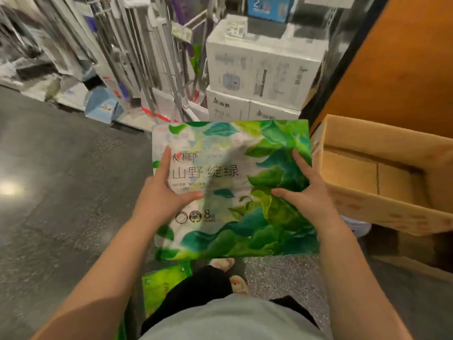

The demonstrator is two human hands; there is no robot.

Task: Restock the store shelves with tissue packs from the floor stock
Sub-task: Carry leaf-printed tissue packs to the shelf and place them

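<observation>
A large tissue pack [232, 190] with a green leaf print and Chinese lettering is held face-up in the air in front of the person, above the speckled grey floor [61, 192]. Both hands grip it from the sides — the left hand [161, 192] on the pale lettered side with its thumb across the top face and a finger stretched along the edge, the right hand [308, 195] on the leafy side in the same way. Just to the right stands an open cardboard box [382, 192], its inside bare brown board where visible. Below the pack, by the person's feet, another green tissue pack [164, 288] lies on the floor. Ahead are stacked white product cartons [262, 72] and a rack of mop handles [147, 57] — blurred.
</observation>
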